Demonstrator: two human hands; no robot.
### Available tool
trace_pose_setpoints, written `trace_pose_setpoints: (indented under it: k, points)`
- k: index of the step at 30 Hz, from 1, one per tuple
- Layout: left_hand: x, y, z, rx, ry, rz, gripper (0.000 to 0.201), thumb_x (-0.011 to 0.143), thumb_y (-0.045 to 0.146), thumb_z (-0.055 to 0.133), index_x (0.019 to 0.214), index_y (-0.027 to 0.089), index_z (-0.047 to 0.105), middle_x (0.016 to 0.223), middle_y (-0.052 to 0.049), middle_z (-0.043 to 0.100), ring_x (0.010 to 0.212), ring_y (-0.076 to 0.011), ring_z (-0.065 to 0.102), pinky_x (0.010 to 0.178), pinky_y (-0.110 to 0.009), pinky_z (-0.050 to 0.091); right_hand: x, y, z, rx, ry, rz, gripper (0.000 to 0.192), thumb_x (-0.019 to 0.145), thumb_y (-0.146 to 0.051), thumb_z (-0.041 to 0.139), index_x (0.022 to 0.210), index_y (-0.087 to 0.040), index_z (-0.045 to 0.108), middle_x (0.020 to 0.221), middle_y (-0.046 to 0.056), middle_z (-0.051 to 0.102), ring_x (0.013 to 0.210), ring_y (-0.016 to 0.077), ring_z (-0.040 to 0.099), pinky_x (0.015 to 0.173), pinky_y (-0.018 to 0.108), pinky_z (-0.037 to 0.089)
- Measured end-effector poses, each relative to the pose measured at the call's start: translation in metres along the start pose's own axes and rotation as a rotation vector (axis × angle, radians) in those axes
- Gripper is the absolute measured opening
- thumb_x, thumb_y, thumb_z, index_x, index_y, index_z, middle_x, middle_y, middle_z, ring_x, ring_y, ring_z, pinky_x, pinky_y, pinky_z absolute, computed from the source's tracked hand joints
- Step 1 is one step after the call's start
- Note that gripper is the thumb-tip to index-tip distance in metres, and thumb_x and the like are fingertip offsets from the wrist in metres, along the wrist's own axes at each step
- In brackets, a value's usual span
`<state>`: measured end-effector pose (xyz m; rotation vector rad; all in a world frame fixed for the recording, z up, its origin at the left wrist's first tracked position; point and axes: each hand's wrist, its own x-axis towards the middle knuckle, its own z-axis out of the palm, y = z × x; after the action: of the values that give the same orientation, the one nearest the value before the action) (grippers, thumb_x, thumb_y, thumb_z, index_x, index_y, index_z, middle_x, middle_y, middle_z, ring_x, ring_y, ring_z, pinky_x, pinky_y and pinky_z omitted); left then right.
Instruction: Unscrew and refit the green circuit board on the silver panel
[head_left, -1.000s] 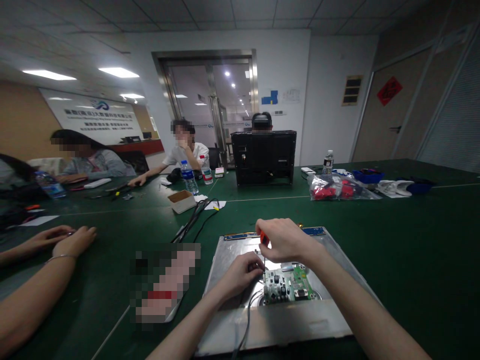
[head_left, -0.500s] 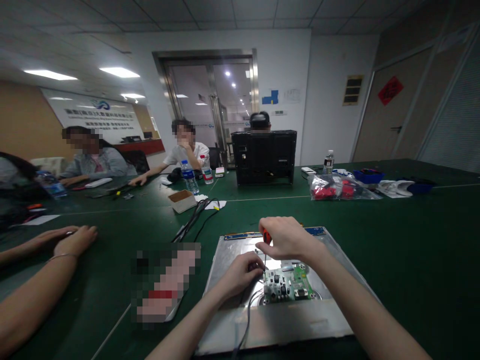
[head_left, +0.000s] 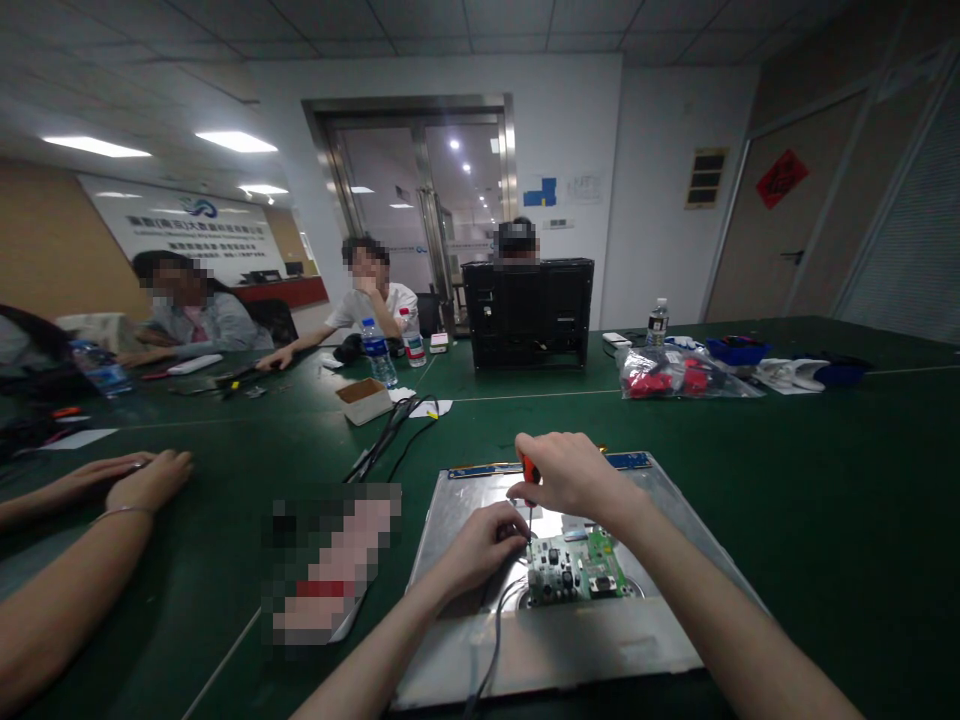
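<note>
On the green table [head_left: 840, 520], a metal panel [head_left: 592, 645] bears a circuit board [head_left: 576, 572], the right hand [head_left: 581, 482] clasping an orange-handled screwdriver [head_left: 531, 469] pointed down at its far left corner, the left hand [head_left: 489, 541] just beside, grip not determinable.

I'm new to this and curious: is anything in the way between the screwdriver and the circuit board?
Nothing visible is. The right hand holds the screwdriver roughly upright, its tip at the far left corner of the circuit board. The left hand is close beside the tip; whether it touches, I cannot tell.
</note>
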<state>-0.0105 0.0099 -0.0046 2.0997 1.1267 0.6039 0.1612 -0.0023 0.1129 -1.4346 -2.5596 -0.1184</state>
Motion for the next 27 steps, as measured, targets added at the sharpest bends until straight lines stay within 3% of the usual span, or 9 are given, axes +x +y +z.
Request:
trace_pose_setpoints:
  k: [3, 8, 14, 17, 21, 27]
  points:
    - [-0.0002, -0.0010, 0.0000, -0.009, 0.000, 0.006, 0.011, 0.075, 0.011, 0.057, 0.076, 0.016, 0.066, 0.082, -0.003, 0.065, 0.083, -0.0190, 0.057, 0.074, -0.025, 0.043, -0.0037, 0.0008, -0.0019, 0.065, 0.027, -0.032, 0.028, 0.080, -0.044, 0.057, 0.092, -0.020, 0.050, 0.086, 0.003, 0.066, 0.073, 0.0178, 0.059, 0.056, 0.027, 0.031]
    - [-0.0004, -0.0018, 0.0001, -0.014, 0.021, 0.023, 0.010, 0.075, 0.012, 0.058, 0.078, 0.016, 0.067, 0.084, -0.004, 0.066, 0.084, -0.0195, 0.057, 0.075, -0.026, 0.043, -0.0064, 0.0032, -0.0044, 0.135, -0.034, -0.050, 0.017, 0.073, -0.023, 0.056, 0.089, -0.021, 0.050, 0.082, 0.001, 0.064, 0.068, 0.0148, 0.056, 0.052, 0.025, 0.027]
    - [-0.0006, 0.0014, 0.0001, 0.010, 0.017, 0.012, 0.011, 0.074, 0.011, 0.057, 0.076, 0.016, 0.066, 0.079, -0.003, 0.065, 0.082, -0.0193, 0.057, 0.073, -0.025, 0.043, -0.0006, 0.0004, 0.0001, 0.006, -0.014, -0.007, 0.014, 0.082, -0.032, 0.052, 0.093, -0.023, 0.055, 0.080, 0.003, 0.067, 0.072, 0.0189, 0.061, 0.054, 0.026, 0.027]
    - [-0.0010, 0.0026, -0.0003, 0.017, 0.015, 0.015, 0.010, 0.074, 0.011, 0.057, 0.076, 0.016, 0.066, 0.079, -0.003, 0.064, 0.082, -0.0193, 0.057, 0.073, -0.025, 0.043, -0.0002, -0.0016, 0.0004, -0.055, -0.016, 0.061, 0.022, 0.089, -0.042, 0.046, 0.088, -0.022, 0.057, 0.079, 0.006, 0.067, 0.073, 0.0208, 0.063, 0.056, 0.027, 0.030]
    - [-0.0009, 0.0019, -0.0006, 0.007, 0.004, 0.009, 0.011, 0.077, 0.013, 0.056, 0.077, 0.016, 0.066, 0.081, -0.003, 0.065, 0.082, -0.0188, 0.057, 0.073, -0.025, 0.043, -0.0050, -0.0016, -0.0035, 0.007, -0.027, 0.054, 0.029, 0.085, -0.049, 0.052, 0.092, -0.021, 0.053, 0.083, 0.005, 0.067, 0.075, 0.0212, 0.062, 0.055, 0.027, 0.031]
    - [-0.0002, 0.0014, -0.0005, 0.000, 0.001, 0.007, 0.010, 0.076, 0.012, 0.057, 0.080, 0.015, 0.066, 0.081, -0.003, 0.065, 0.081, -0.0183, 0.057, 0.074, -0.025, 0.043, -0.0084, 0.0038, -0.0077, 0.135, -0.053, -0.028, 0.019, 0.078, -0.025, 0.056, 0.095, -0.020, 0.049, 0.084, 0.003, 0.065, 0.071, 0.0166, 0.057, 0.052, 0.026, 0.026]
